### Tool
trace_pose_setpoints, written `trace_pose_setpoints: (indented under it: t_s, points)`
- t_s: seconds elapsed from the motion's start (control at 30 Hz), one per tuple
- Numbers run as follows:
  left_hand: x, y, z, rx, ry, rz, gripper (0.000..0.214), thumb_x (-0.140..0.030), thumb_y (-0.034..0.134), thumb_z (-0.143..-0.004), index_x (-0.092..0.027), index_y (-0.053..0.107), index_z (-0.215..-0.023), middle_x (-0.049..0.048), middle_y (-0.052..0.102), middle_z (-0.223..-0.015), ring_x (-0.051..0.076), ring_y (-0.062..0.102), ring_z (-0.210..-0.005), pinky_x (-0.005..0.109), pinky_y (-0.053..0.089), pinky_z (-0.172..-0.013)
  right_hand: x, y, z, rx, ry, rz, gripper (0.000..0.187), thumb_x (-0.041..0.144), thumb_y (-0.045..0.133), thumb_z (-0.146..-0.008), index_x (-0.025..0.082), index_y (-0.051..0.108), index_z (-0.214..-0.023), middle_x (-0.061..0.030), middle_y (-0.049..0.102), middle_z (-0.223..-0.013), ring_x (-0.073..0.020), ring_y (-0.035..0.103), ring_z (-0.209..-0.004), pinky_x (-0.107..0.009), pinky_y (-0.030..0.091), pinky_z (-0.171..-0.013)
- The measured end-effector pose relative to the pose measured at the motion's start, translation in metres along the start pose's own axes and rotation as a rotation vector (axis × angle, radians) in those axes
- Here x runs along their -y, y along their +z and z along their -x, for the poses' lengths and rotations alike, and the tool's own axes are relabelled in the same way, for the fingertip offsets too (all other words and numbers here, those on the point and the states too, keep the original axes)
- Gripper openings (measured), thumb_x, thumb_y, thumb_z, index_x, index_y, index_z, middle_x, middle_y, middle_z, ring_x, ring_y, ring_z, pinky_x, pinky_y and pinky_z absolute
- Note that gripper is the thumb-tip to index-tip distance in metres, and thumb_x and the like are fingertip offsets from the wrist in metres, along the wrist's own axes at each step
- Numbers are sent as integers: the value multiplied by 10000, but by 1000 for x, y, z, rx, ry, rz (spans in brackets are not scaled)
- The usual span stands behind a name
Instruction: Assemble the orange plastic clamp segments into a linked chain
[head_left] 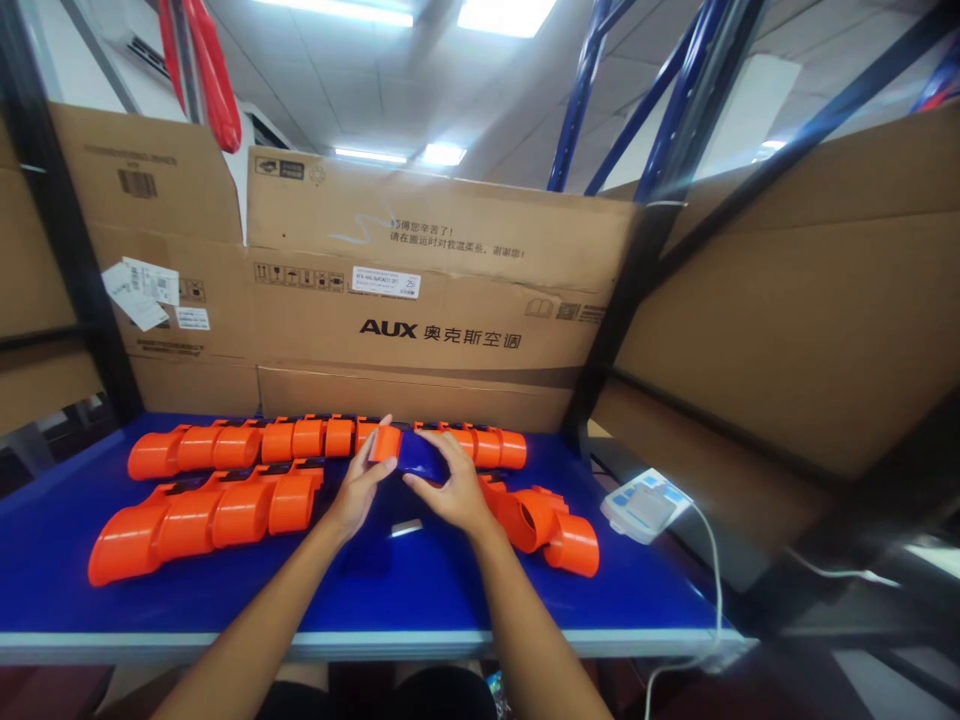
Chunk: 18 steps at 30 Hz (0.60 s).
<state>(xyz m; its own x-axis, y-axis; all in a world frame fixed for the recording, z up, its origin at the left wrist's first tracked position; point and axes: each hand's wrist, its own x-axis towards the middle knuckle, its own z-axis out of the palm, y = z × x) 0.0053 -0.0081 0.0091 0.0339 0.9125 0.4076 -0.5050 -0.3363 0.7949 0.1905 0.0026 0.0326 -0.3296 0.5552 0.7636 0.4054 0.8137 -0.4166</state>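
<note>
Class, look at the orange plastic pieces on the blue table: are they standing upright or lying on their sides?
Lying on their sides. The orange pieces rest lengthwise in rows on the blue table, round ends facing sideways.

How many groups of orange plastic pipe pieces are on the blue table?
3: a long back row of orange plastic pipe pieces, a front-left cluster, and a right cluster beside the right hand. Hands may hide more.
</note>
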Motion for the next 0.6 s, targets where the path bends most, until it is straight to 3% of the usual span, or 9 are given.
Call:
trace_pose_setpoints:
  t_s: [0.23, 0.6]
  points:
    - [4, -6, -9, -144, 126, -220, 515, -375, 820, -739, -221, 647, -1199, 107, 715, -1203, 304, 649, -1167, 479, 438, -1072, -3, 5, 3, 5, -80, 170, 696, 403, 788, -805, 318, 521, -1442, -104, 588, -1164, -292, 584, -1073, -508, 515, -966]
    - [-3, 1, -6, -224, 179, -226, 420, -342, 838, -706, -229, 640, -1059, 92, 730, -1160, 291, 657, -1144, 454, 444, -1048, -3, 9, 3, 7, -75, 151, 713, 436, 791, -804, 336, 518, -1455, -99, 591, -1142, -302, 571, -1080, -517, 498, -982]
